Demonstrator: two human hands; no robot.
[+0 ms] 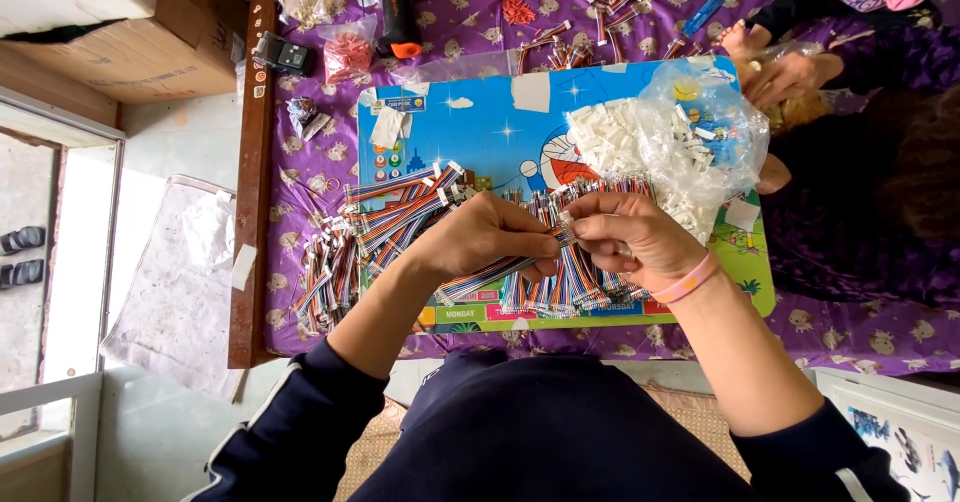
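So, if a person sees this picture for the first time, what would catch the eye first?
Probably the two hands at the centre: the left hand and the right hand pinch one striped ribbon cable between them. Under them, heaps of rainbow cables spread over a bright blue cartoon board on the purple tablecloth. At the board's right end, a clear plastic bag spills small white connectors.

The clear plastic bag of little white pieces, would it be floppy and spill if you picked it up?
Probably floppy: the clear plastic bag is thin and crumpled, slumped over its load. Its white pieces already lie loose at the open side, so lifting it carelessly would likely spill more. It looks light for its size, being small plastic bits.
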